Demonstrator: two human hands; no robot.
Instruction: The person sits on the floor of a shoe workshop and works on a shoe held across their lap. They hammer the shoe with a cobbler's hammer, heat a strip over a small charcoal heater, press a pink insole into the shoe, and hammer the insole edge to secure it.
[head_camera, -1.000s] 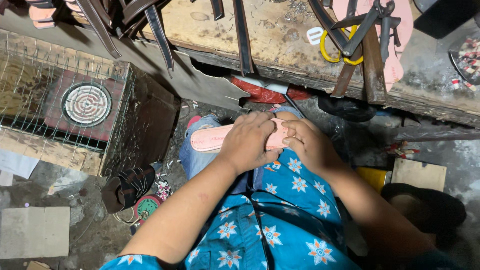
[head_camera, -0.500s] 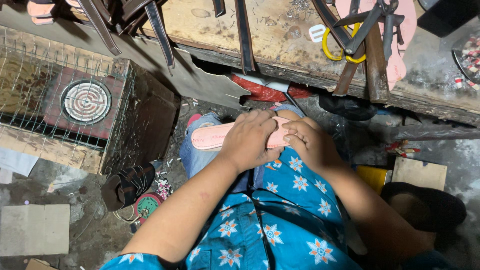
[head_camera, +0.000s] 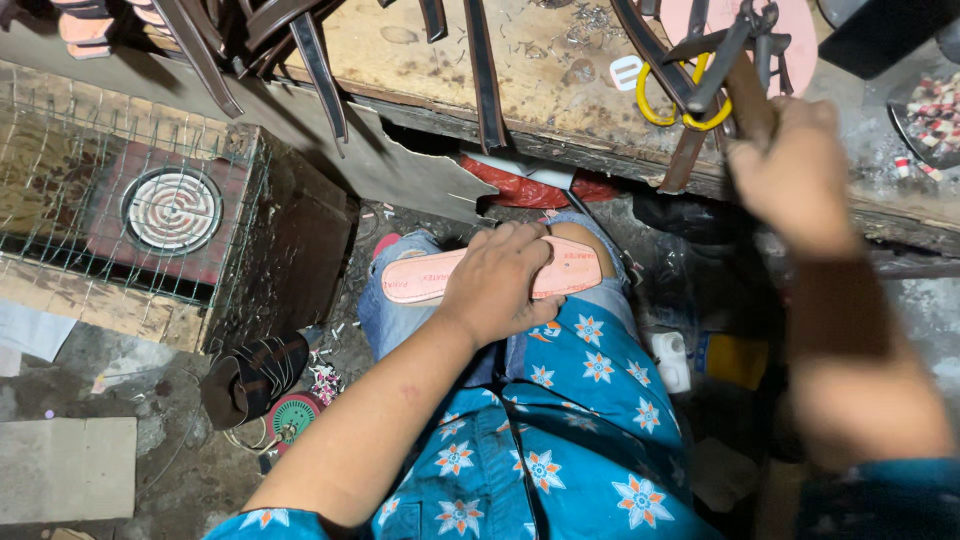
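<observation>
Half a second ago both hands pressed the flat pink rubber sandal sole (head_camera: 490, 276) on the lap; now only the left hand (head_camera: 500, 283) lies on it, palm down with fingers spread, pinning it to the knee. The right hand (head_camera: 790, 170) has risen to the worn wooden workbench edge (head_camera: 560, 150), closed around a brown wooden tool handle (head_camera: 748, 92) beside yellow-handled scissors (head_camera: 665, 100). Left of the left hand stands a wire-caged heater box (head_camera: 170, 215); open floor lies between.

Dim overall, mixed light, motion blur on one side.
We get the strongest light on the workbench (head_camera: 420, 50) top and left hand (head_camera: 500, 280); deep shadow under the bench and at the floor. Right hand (head_camera: 790, 170) and forearm are smeared, out of focus. No glare.
</observation>
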